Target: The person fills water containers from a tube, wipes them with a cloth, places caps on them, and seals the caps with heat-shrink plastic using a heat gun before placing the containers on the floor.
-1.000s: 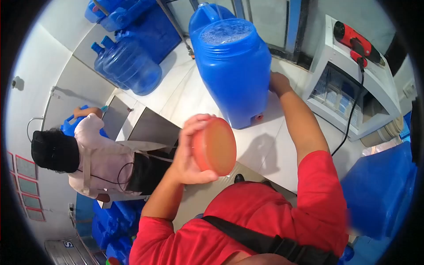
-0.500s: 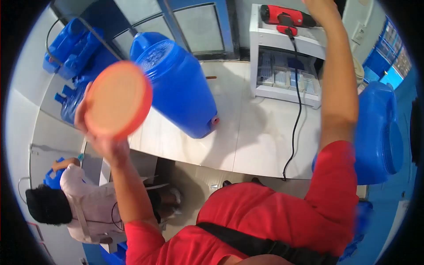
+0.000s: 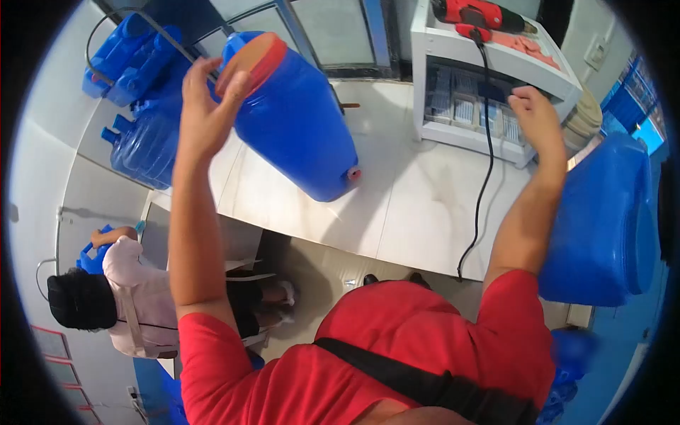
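Observation:
A red-rimmed lid (image 3: 268, 62) with an orange face lies over the mouth of a blue jerrycan (image 3: 297, 127) on the white counter. At the lid's near left edge is my left hand (image 3: 207, 113), thumb and fingers around the rim. The can leans in view and has a red spout fitting (image 3: 353, 173) low on its side. My right hand (image 3: 536, 119) is raised in front of the white cabinet (image 3: 464, 145), fingers curled together. Whatever it may hold is too small to tell. Pink pieces (image 3: 528, 49) lie on the cabinet beside a red heat gun (image 3: 482, 14).
A black cable (image 3: 486, 170) runs down from the heat gun across the counter (image 3: 418, 212). Another large blue container (image 3: 602, 227) stands at the right. Clear blue bottles (image 3: 145, 152) are at the left. A person in a black cap (image 3: 83, 299) works at the lower left.
The lid has gone from mid-air onto the can's mouth with my left hand. My right hand left the can's side, rose past the heat gun and has come down before the cabinet.

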{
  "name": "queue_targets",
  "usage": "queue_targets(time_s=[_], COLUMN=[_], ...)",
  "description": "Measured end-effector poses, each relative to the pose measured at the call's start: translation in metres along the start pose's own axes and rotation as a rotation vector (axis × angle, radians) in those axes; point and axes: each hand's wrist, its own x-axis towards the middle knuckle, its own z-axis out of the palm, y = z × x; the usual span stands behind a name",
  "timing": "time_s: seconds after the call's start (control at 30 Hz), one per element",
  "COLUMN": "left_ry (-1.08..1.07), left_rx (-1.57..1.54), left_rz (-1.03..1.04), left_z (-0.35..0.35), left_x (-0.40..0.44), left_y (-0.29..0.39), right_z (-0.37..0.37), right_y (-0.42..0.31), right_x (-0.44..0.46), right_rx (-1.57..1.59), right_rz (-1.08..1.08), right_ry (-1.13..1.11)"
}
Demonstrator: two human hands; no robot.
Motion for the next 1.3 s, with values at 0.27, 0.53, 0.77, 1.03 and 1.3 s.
queue_targets(time_s=[0.27, 0.53, 0.77, 1.03, 1.3], left_ry=[-0.623, -0.644, -0.556, -0.809, -0.300], left_rx=[-0.102, 0.115, 0.453, 0.668, 0.205], left_rz=[0.271, 0.072, -0.169, -0.515, -0.059], left_z=[-0.010, -0.003, 0.016, 0.016, -0.046], left_x=[0.063, 0.059, 0.060, 0.085, 0.027], left_y=[0.023, 0.041, 0.061, 0.097, 0.084], right_z=[0.150, 0.214, 0.234, 0.156, 0.051], right_y=[0.047, 0.057, 0.081, 0.074, 0.013], right_x=[0.073, 0.086, 0.102, 0.082, -0.080], right_rx=[-0.040, -0.431, -0.414, -0.087, 0.610], right_rz=[-0.200, -0.331, -0.228, -0.033, 0.129], right_ry=[-0.241, -0.249, -0.263, 0.153, 0.464])
